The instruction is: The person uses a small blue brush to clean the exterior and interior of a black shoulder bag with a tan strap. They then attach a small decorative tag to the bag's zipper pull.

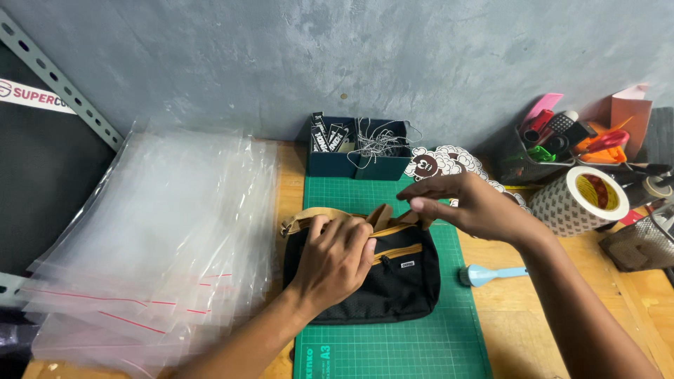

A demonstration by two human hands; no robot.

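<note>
Left hand (333,263) lies palm down, fingers curled. Right hand (467,205) is raised, fingertips pinched, wrist bent.
</note>
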